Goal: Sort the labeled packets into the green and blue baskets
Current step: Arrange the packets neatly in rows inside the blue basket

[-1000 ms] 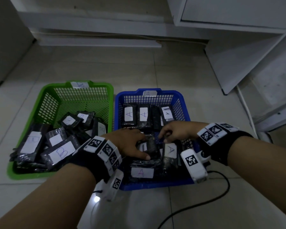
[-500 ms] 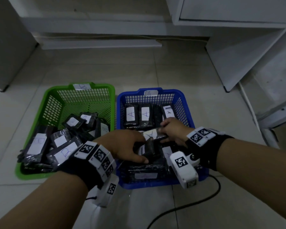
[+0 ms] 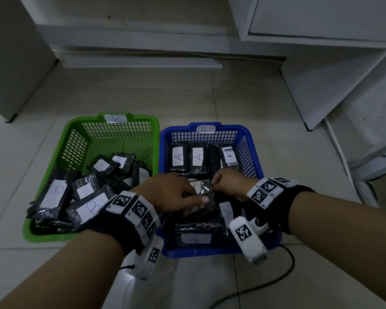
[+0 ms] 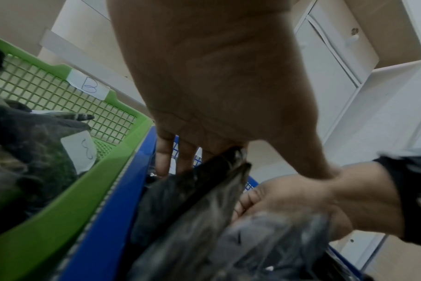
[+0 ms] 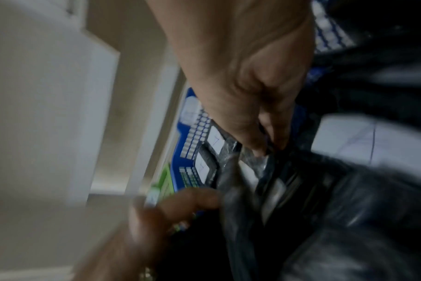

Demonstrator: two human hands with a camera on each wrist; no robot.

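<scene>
Both hands on one packet over blue basket

Left wrist view shows green basket tag B. Left hand, fingers curled, grips packet; right hand pinches its 3 o'clock end, above blue basket centre.

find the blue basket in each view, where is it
head: blue basket right of centre, both hands inside it.
left wrist: its rim runs up from the bottom, beside the green basket.
right wrist: far wall at centre, blurred.
shared landmark: the green basket alongside.
</scene>
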